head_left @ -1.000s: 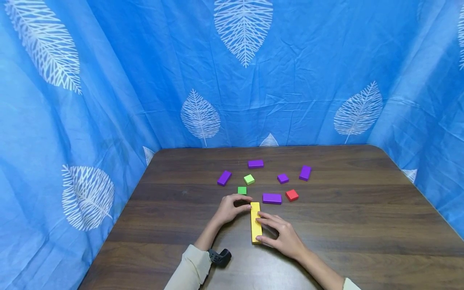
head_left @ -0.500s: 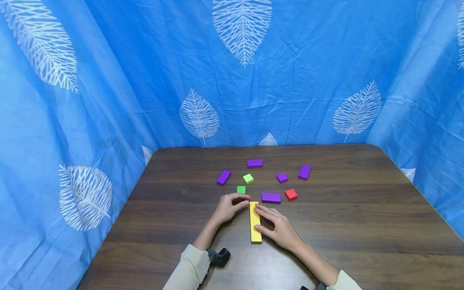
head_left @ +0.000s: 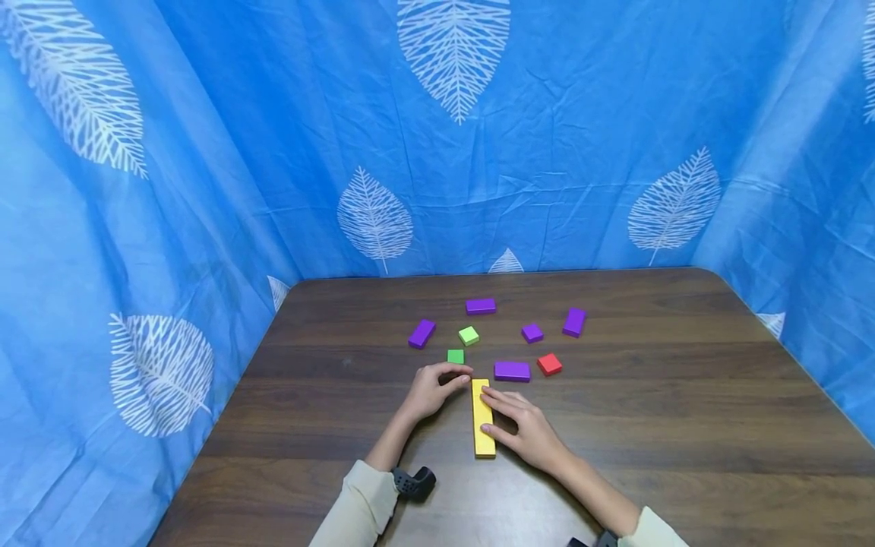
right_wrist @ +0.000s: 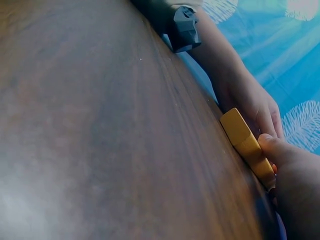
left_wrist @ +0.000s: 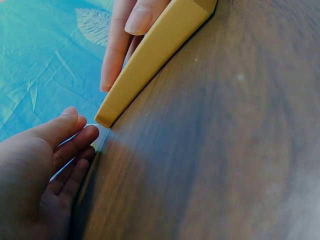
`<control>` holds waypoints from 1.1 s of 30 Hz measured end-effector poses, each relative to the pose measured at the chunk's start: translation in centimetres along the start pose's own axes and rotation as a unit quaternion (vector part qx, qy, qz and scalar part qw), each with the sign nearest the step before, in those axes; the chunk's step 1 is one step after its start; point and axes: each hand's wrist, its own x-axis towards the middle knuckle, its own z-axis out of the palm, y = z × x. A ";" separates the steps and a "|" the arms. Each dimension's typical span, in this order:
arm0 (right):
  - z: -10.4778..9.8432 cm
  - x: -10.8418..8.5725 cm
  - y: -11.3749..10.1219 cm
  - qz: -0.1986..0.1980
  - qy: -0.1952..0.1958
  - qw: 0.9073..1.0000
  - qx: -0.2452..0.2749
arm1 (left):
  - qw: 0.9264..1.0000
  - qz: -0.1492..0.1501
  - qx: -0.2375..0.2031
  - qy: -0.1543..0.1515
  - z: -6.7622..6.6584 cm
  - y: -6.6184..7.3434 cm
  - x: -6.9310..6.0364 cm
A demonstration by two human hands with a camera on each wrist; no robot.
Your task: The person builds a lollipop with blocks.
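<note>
A long yellow strip point(head_left: 484, 437) lies lengthwise on the table, its far end pointing at the curtain. My right hand point(head_left: 533, 437) lies along its right side, fingertips and thumb tip touching it, fingers only lightly bent. Beside the strip's far left corner is my left hand point(head_left: 429, 391), fingers relaxed and holding nothing. In the left wrist view the left fingertips stop close to the end of the yellow strip point(left_wrist: 150, 57); contact is unclear. The right wrist view shows the right thumb against the strip's edge point(right_wrist: 237, 127), with a seam across the yellow surface.
Beyond the hands lie a green block point(head_left: 455, 356), a light green block point(head_left: 469, 336), a red block point(head_left: 549, 365) and several purple blocks, one point(head_left: 512, 371) close to the strip's far end. A blue curtain point(head_left: 560, 137) with white leaves hangs behind the wooden table point(head_left: 683, 425).
The right hand's fingers have moved along the yellow strip toward its far end and come closer together. The strip's far part now looks in line with the rest. The left hand has barely moved.
</note>
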 end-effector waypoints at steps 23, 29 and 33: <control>-1.0 -1.2 0.4 -0.033 0.013 0.999 -0.016 | 0.999 0.007 0.012 0.038 0.2 0.2 0.1; -1.4 -1.5 0.3 -0.027 0.011 0.999 -0.012 | 0.995 0.025 0.038 0.087 1.2 0.6 0.5; -1.4 -1.5 0.3 -0.033 0.016 0.999 -0.007 | 0.994 0.052 0.048 0.079 1.8 0.9 1.1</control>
